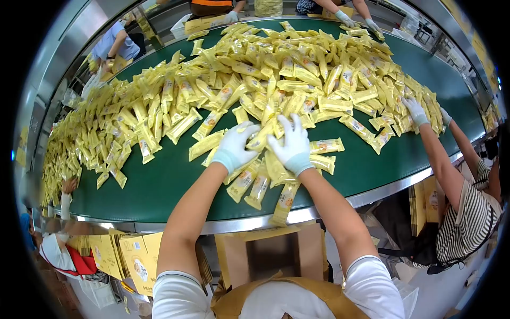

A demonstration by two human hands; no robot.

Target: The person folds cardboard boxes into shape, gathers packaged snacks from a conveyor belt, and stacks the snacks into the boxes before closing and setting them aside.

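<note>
Both my hands wear white gloves and reach onto a green conveyor belt (372,170). My left hand (236,144) has its fingers apart and curved against yellow snack packets (260,139) between the two hands. Opposite it, my right hand (291,142) spreads its fingers over the same cluster, touching its right side. Several packets (258,187) lie loose under and in front of my wrists, one reaching over the belt's metal edge. A large heap of sealed yellow packets (287,69) stretches across the belt beyond my hands. Below the edge, an open cardboard box (232,260) stands by my body.
At the right, a co-worker's gloved hand (417,110) touches the heap. Another person's hand (69,185) is at the far left, and others work across the belt. Flat yellow cartons (141,266) stand at the lower left. A metal rim (366,199) borders the belt.
</note>
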